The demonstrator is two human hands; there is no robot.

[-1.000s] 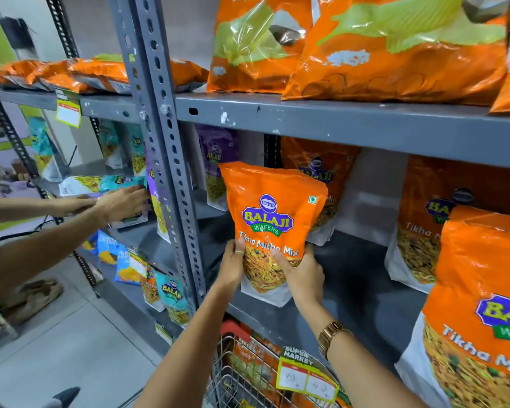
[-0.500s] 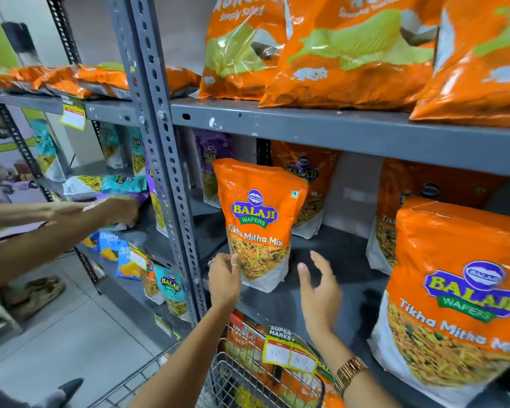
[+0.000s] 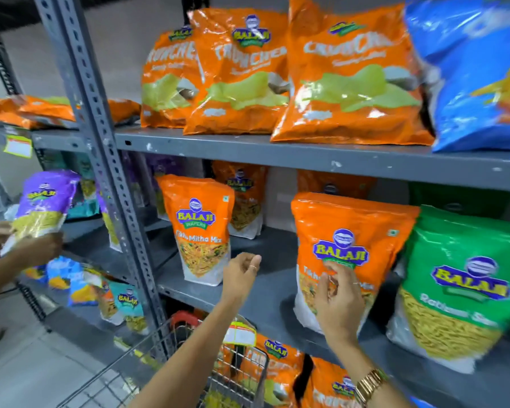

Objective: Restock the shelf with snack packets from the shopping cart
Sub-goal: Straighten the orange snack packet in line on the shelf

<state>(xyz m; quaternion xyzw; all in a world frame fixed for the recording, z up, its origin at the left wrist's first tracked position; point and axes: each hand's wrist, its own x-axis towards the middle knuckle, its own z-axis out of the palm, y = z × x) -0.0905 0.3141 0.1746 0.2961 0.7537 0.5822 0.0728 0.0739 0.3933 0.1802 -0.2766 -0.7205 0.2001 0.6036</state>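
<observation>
An orange Tikha Mitha Mix packet [image 3: 199,228] stands upright on the grey middle shelf [image 3: 265,293], free of both hands. My left hand [image 3: 240,273] hovers just right of it, fingers loosely curled, holding nothing. My right hand [image 3: 337,298] is raised in front of a larger orange Tikha Mitha Mix packet [image 3: 351,240] to the right, fingers apart, holding nothing. The wire shopping cart [image 3: 236,369] sits below my arms with orange packets [image 3: 280,366] inside.
Orange Crunchex bags [image 3: 345,78] and a blue bag [image 3: 471,69] fill the top shelf. A green packet [image 3: 454,284] stands at right. A grey upright post [image 3: 100,160] divides the racks. At left, another person's hands [image 3: 39,248] hold a purple packet [image 3: 43,207].
Both my hands let go of the orange packet, which now stands alone. My right hand moved right to the larger orange packet. The view tilted up. The other person picked up a purple packet.
</observation>
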